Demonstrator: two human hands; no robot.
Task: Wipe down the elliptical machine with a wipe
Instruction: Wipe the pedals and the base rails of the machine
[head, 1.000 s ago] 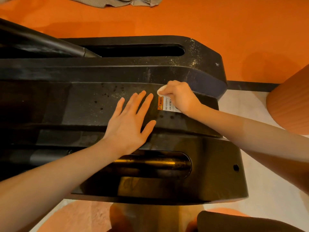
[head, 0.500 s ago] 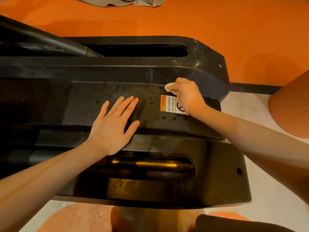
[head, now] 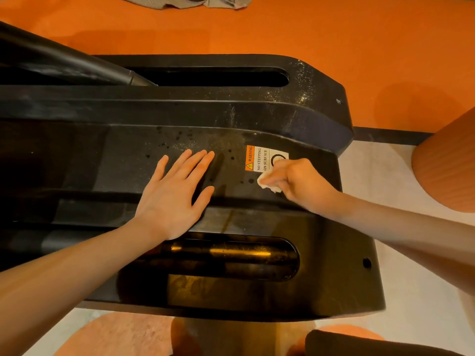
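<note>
Two hands rest on the black elliptical machine. Nearest, a slot in the base shows a brass-coloured bar. On the flat middle surface, the left hand lies flat, fingers straight and together, holding nothing. Toward the right end, the right hand grips a white wipe against the surface, touching the warning sticker. Farther back, pale specks dust the rear ridge.

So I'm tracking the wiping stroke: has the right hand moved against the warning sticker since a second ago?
Yes. The right hand, holding the wipe, has come from the warning sticker's far edge to its near right corner, toward the person.
</note>
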